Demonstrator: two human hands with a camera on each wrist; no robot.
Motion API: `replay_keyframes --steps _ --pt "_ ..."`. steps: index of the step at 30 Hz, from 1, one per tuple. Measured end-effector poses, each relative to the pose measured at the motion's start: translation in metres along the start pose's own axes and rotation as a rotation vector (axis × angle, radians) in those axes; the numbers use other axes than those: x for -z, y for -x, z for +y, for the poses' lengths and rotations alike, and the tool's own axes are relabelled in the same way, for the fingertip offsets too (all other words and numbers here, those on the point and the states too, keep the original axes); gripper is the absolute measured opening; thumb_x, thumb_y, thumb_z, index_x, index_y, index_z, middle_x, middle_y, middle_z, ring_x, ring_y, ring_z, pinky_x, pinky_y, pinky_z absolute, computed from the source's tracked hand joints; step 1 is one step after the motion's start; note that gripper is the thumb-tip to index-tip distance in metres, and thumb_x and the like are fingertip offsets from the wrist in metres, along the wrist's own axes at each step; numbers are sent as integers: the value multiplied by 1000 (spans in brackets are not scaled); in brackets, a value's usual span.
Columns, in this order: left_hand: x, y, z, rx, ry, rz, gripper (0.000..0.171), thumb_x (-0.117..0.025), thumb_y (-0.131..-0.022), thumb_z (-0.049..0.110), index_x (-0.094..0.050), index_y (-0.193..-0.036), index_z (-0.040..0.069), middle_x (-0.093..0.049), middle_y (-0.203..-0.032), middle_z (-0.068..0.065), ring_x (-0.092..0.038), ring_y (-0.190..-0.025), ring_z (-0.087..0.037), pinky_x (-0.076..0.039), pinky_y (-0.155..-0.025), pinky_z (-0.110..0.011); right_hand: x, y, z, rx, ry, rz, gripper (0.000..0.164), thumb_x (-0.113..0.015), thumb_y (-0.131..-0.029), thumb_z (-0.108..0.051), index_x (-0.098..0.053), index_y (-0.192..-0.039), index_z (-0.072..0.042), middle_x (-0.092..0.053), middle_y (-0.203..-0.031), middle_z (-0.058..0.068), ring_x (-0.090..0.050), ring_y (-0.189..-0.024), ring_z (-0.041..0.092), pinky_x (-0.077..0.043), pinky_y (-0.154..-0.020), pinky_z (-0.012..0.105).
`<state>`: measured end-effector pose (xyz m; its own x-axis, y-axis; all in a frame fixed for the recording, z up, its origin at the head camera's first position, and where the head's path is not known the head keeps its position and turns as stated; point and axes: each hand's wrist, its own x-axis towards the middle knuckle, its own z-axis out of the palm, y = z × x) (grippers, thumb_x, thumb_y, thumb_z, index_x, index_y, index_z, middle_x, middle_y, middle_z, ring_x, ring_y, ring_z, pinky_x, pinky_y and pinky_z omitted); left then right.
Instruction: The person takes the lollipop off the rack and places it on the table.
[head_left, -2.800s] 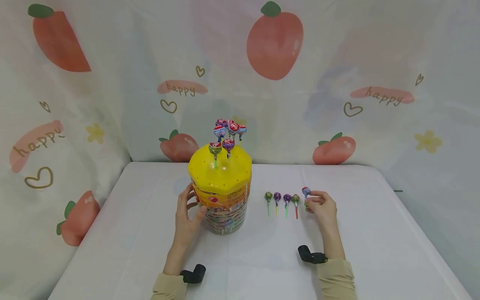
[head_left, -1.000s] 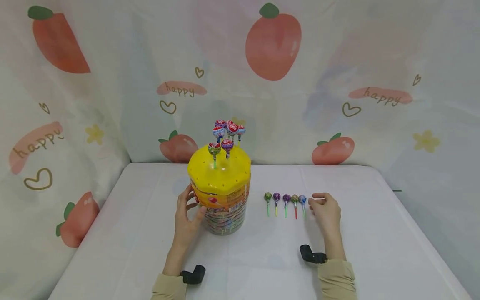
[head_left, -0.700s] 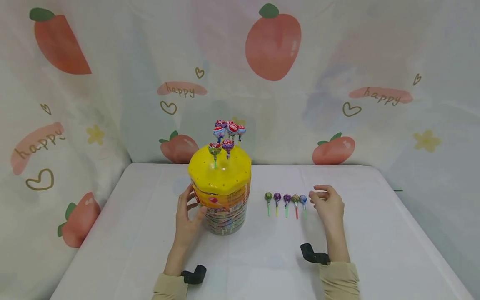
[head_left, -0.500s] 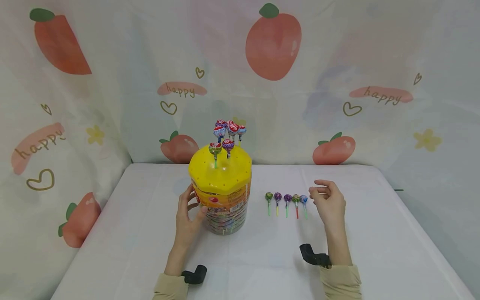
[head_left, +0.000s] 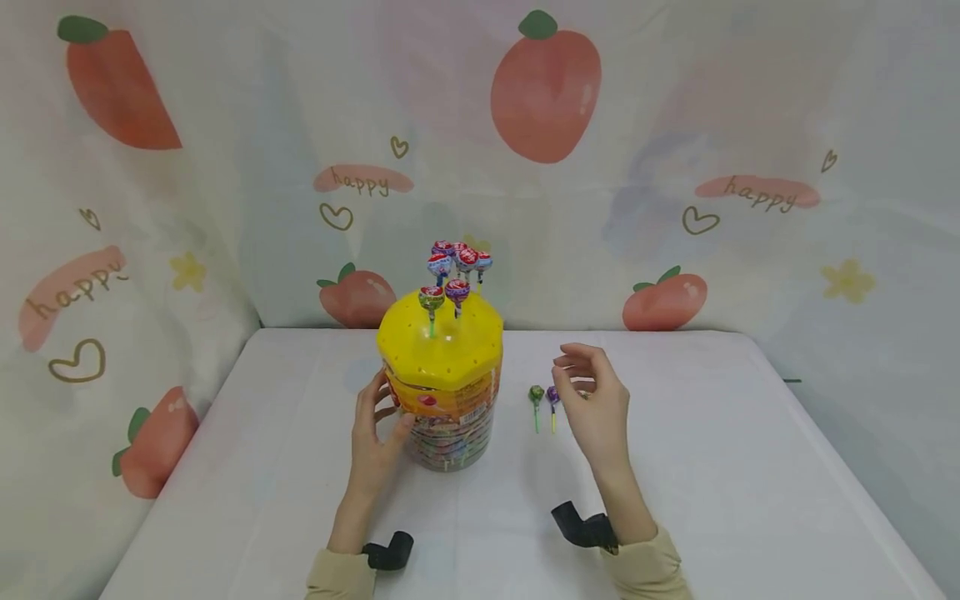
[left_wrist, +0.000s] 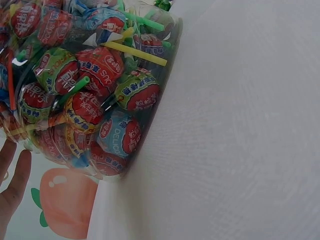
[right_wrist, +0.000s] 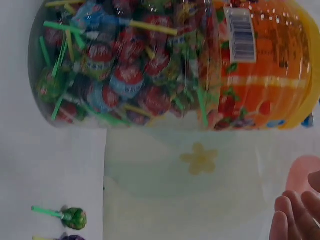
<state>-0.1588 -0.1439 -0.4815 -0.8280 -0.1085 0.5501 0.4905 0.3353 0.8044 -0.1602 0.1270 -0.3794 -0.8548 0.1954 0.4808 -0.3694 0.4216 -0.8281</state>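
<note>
Lollipop jar (head_left: 448, 402) against left hand (head_left: 372, 442)

Khaki left sleeve (head_left: 341, 575), matching right sleeve (head_left: 648, 573) with creased fabric, black elbow-shaped left wrist camera (head_left: 389, 553), same-shaped black right wrist camera (head_left: 582, 527)

The jar (head_left: 450, 446) stands on the counter (head_left: 247, 483), packed lollipops (left_wrist: 102, 70) inside, standing lollipops (head_left: 431, 297) in its lid (head_left: 450, 358). The left grip (head_left: 375, 446) is at its left side. To its right lie loose lollipops (head_left: 536, 395), partly hidden by the right grip (head_left: 596, 412). Behind hangs a curtain (head_left: 450, 75).
</note>
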Motion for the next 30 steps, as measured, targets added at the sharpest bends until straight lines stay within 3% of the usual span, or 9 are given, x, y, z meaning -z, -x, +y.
replay_keyframes --steps 10,20,30 --pt "0 0 -1 8 -9 3 73 -64 -86 15 -30 -151 21 -43 -142 -7 -41 -125 -2 -48 -94 -42 -24 -7 -35 203 -168 -31 26 -67 -86 -2 -63 -112 -1 -68 -99 13 -59 -90 8 -49 -78 15" --pt "0 0 0 13 -8 3 72 -63 -86 16 -31 -150 22 -44 -141 -7 -41 -125 -2 -48 -94 -45 -39 -17 -64 270 -223 -90 29 -68 -85 -3 -62 -113 -1 -67 -103 12 -61 -95 20 -52 -83 20" --pt "0 1 0 12 2 9 71 -63 -86 16 -32 -150 22 -45 -141 -7 -42 -124 -2 -48 -94 -42 -56 -24 -82 271 -231 -127 30 -67 -86 -3 -60 -115 -2 -67 -104 13 -64 -94 21 -54 -85 28"
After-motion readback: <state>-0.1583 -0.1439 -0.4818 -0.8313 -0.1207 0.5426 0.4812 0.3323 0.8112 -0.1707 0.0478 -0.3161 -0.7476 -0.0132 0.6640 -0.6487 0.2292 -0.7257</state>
